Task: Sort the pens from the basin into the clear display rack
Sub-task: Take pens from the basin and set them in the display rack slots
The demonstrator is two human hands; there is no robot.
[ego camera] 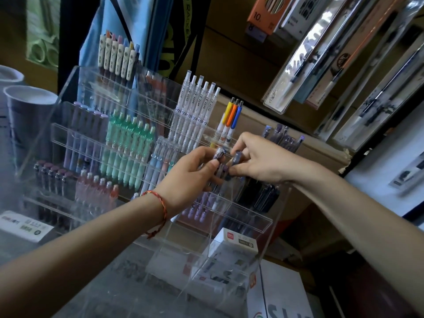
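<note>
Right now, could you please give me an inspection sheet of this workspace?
Surface: grey speckled counter, with the rack standing on it.
Job's things: clear display rack, tiers mostly filled with mint pens, white pens and others; basin not in view.
Clutter: paper cups at left; small white box at the rack's foot.
Hands: left hand grips a dark pen, right hand pinches a second dark pen, before the rack.
Cables: nothing seen.
Surroundings: packaged pens hanging upper right; cardboard boxes behind.
</note>
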